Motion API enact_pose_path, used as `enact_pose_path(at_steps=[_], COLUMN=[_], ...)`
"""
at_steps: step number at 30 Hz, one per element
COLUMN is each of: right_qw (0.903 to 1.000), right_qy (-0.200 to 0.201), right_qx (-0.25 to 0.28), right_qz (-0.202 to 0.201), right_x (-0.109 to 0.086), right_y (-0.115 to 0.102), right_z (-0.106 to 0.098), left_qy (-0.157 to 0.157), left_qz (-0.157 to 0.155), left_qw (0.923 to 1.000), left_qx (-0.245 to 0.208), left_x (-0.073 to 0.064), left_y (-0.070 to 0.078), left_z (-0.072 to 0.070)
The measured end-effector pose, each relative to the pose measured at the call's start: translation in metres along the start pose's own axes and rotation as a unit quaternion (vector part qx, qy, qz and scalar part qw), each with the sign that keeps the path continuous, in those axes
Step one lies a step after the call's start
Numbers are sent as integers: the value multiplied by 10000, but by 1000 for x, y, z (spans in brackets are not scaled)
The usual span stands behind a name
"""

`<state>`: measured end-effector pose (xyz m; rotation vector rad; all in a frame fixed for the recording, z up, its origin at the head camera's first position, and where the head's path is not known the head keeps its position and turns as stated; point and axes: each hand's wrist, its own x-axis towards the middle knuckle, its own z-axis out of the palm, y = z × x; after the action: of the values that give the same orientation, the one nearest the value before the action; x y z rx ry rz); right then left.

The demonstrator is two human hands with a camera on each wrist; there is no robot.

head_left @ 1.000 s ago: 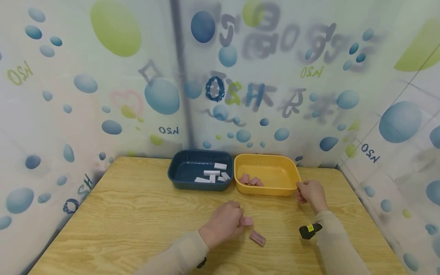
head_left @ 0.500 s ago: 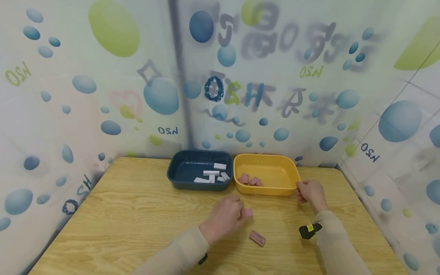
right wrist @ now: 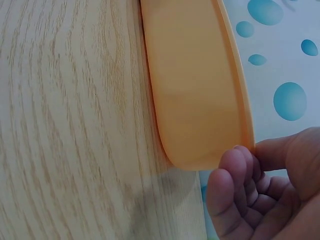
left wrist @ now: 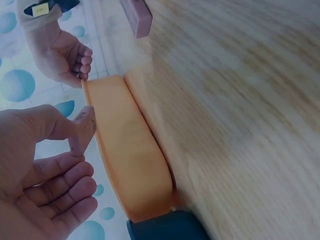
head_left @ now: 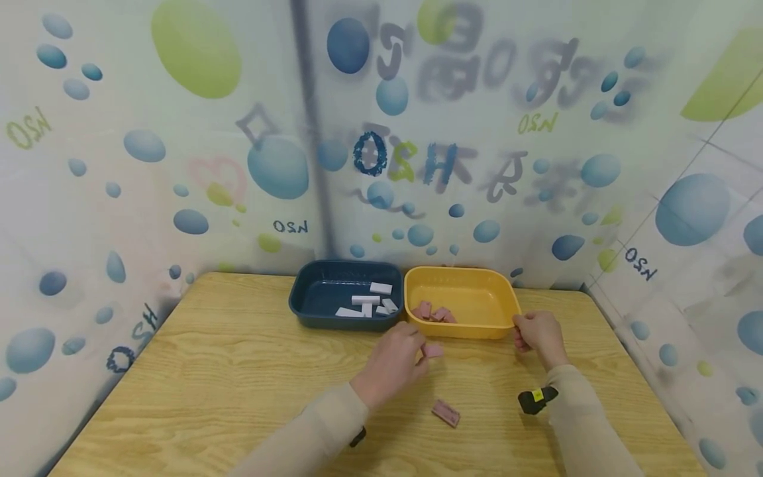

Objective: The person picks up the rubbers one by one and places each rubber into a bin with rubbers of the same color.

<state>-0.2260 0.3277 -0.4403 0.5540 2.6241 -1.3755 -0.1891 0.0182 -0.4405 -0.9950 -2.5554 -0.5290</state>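
Note:
My left hand (head_left: 390, 363) pinches a small pink block (left wrist: 84, 131) between thumb and index finger, just in front of the yellow bin (head_left: 495, 299). In the left wrist view the other fingers are loosely bent below it. My right hand (head_left: 541, 334) grips the yellow bin's near right corner, thumb and fingers on its rim in the right wrist view. Inside that bin several pink blocks (head_left: 441, 314) lie at the left end. Another pink block (head_left: 446, 413) lies on the table, nearer to me than the left hand.
A dark blue bin (head_left: 318, 322) stands left of the yellow one, close beside it, with several white blocks (head_left: 365, 300) inside. Both stand at the back of the wooden table (head_left: 226, 371), before a patterned curtain (head_left: 268, 99).
My left hand has moved away from me toward the bins, carrying the pink block. My right hand has stayed on the yellow bin's corner.

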Motion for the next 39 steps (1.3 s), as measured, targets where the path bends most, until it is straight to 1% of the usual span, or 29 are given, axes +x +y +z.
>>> enact_pose_path(at_steps=[10, 16, 21, 26, 30, 33, 39], right_qw=[10000, 10000, 10000, 10000, 10000, 10000, 10000], right_qy=[26, 11, -11, -10, 2, 8, -11], right_qx=[-19, -30, -17, -2, -13, -16, 12], right_qz=[69, 85, 68, 87, 82, 41, 6], right_x=[0, 2, 1, 1, 1, 0, 0], right_y=[0, 1, 1, 0, 0, 0, 0], right_z=[1, 1, 0, 0, 1, 1, 1], left_qy=[379, 459, 636, 666, 774, 775, 534], left_qz=[101, -45, -103, -239, -234, -265, -536], left_qw=[9992, 9989, 9979, 9975, 9967, 9966, 9971], left_qx=[125, 84, -9, 19, 52, 69, 5], left_x=[8, 12, 16, 19, 21, 24, 30], left_y=[-3, -7, -9, -10, -12, -13, -14], left_z=[3, 8, 12, 14, 17, 19, 22])
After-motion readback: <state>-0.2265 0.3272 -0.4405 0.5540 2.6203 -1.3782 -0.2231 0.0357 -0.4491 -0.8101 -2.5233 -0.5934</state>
